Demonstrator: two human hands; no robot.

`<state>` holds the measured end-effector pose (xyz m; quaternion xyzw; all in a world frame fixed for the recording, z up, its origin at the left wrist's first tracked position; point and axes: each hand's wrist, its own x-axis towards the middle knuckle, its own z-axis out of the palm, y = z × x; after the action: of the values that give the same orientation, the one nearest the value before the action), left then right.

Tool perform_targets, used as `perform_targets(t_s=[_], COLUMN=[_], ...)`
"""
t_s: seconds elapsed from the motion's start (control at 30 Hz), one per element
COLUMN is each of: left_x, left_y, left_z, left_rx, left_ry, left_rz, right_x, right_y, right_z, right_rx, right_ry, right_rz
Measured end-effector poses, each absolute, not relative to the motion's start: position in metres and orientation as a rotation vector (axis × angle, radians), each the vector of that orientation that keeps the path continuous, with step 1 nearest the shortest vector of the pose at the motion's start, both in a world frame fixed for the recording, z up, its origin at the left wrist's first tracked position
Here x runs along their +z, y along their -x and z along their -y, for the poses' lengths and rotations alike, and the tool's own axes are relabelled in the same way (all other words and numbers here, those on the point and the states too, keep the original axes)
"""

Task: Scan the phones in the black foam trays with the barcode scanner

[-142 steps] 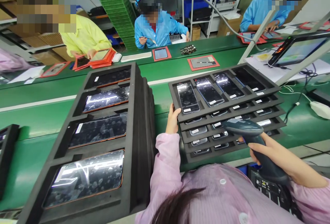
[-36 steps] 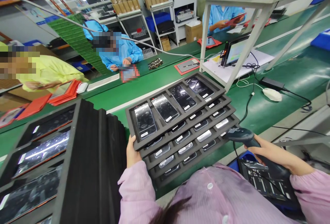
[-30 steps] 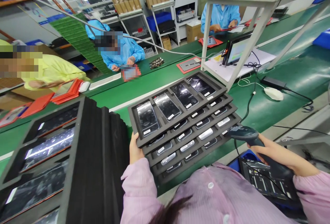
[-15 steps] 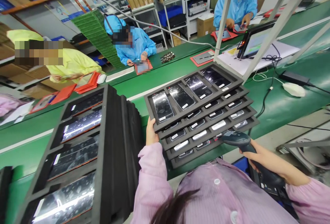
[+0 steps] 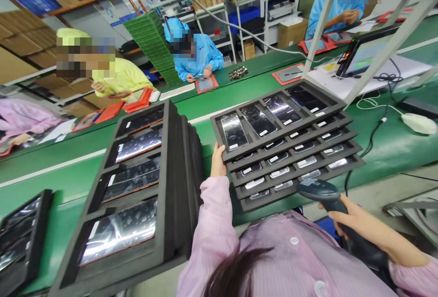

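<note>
My left hand (image 5: 218, 159) grips the left front corner of the top black foam tray (image 5: 222, 152), its fingers curled around the edge. That tray tops a stepped stack, each layer holding phone screens (image 5: 260, 121) with small white labels. In my right hand (image 5: 352, 217) is a dark barcode scanner (image 5: 321, 192), held by its handle. The scanner's head points left, in front of the lowest tray (image 5: 301, 180), and overlaps its front edge in the picture. Left of my left arm stands another tall stack of foam trays (image 5: 167, 169), the top one bearing larger screens (image 5: 121, 231).
A further tray (image 5: 43, 224) lies at the far left on the green bench (image 5: 20, 203). Behind the right stack are a frame post (image 5: 320, 28), a monitor (image 5: 367, 53), cables and a white mouse (image 5: 419, 123). Several co-workers sit across the bench, one in blue (image 5: 200, 53).
The view has turned left, so the stacks appear farther right. Relative to the right stack, the scanner has shifted left along its lower front. My left hand keeps its grip on the tray.
</note>
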<state>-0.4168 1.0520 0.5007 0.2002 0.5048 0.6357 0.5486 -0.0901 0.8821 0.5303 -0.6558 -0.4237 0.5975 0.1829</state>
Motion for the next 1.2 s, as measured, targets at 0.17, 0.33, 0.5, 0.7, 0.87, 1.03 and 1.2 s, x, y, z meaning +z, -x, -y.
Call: perform_targets(t_s=[0.17,0.33,0.5,0.7,0.87,1.03,1.2], left_x=[0.496,0.495,0.495,0.495,0.497,0.499,0.497], left_y=[0.418,0.42,0.42,0.419,0.418,0.418,0.418], left_z=[-1.054,-1.054,-1.054,-1.055,-1.053,-1.051,-1.052], left_rx=[1.503,1.471,1.475,1.467,1.468,1.461,1.456], left_ry=[-0.507,-0.534,-0.533,-0.519,-0.522,-0.533,-0.54], left_rz=[-1.163,-1.146,-1.135,-1.139,-1.114,-1.103,-1.118], right_x=[0.526,0.536,0.536,0.524,0.528,0.537,0.539], right_y=[0.121,0.133,0.134,0.157,0.185,0.196,0.199], right_z=[-0.882,-0.883,-0.879,-0.881,-0.888,-0.89,-0.891], right_rx=[1.743,1.667,1.655,1.947,1.877,1.822,1.823], right_ry=[1.841,1.855,1.843,1.708,1.686,1.813,1.837], right_rz=[1.246,1.227,1.237,1.327,1.394,1.354,1.322])
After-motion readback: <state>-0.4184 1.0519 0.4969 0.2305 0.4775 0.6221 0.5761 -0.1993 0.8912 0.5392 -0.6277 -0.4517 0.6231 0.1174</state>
